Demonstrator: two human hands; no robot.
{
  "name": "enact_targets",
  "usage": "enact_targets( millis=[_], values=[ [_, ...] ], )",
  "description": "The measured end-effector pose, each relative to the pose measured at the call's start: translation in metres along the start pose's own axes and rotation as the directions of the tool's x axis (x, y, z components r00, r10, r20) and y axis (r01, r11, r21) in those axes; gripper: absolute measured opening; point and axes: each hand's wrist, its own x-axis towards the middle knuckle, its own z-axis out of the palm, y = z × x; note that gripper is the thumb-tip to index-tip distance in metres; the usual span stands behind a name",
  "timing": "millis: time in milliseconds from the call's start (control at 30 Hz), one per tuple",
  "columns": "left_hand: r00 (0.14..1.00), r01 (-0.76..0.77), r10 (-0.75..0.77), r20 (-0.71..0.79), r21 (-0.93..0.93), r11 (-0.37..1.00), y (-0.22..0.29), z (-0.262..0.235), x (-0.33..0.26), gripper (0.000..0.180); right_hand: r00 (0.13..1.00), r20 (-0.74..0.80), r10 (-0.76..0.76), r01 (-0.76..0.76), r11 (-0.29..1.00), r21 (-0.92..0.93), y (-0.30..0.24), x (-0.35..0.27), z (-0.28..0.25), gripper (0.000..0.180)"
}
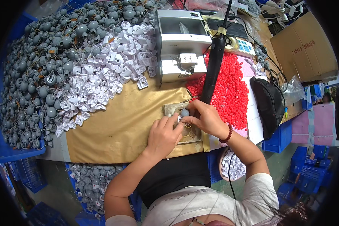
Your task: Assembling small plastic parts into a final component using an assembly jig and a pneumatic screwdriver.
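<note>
Both hands meet over a small metal fixture plate (195, 136) at the table's front edge. A round grey plastic part (184, 112) sits between my fingertips, with a bit of white plastic showing just below it. My right hand (209, 119), a dark red bead bracelet on its wrist, is closed with thumb and index finger at the grey part. From the left, my left hand (164, 136) is also closed, its fingertips pinched against the same piece. Fingers partly cover where the grey and white plastic meet. A thin yellowish ring shape lies on the plate under my hands.
Heaped at left are grey ball parts with wires (51, 100) and white plastic pieces (101, 81). Small red parts (229, 90) lie to the right, behind a black upright tube (213, 67). A grey-white machine (182, 47), black pouch (268, 105) and cardboard box (305, 47) stand farther back.
</note>
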Motion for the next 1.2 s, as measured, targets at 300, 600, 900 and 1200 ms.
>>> enact_targets(
  millis=[300, 600, 900, 1200],
  values=[
    [0.985, 0.166, -0.166, -0.04, -0.006, 0.986, 0.016, 0.003, 0.025, 0.033, 0.923, -0.328, -0.202, 0.201, 0.979, -0.038, 0.016, 0.003, -0.011, 0.049],
    [0.983, 0.182, -0.183, -0.03, -0.05, 0.982, 0.016, 0.004, 0.027, 0.034, 0.839, -0.403, 0.365, -0.175, 0.883, 0.435, 0.057, 0.062, -0.039, 0.044],
    [0.982, 0.171, -0.176, -0.065, -0.084, 0.982, 0.016, 0.004, 0.026, 0.034, 0.722, -0.681, -0.127, 0.535, 0.726, 0.432, -0.051, 0.117, -0.083, 0.064],
    [0.98, 0.178, -0.184, -0.072, -0.074, 0.981, 0.015, 0.006, 0.025, 0.034, 0.831, -0.555, -0.034, 0.373, 0.774, 0.512, -0.043, 0.167, -0.066, 0.024]
  ],
)
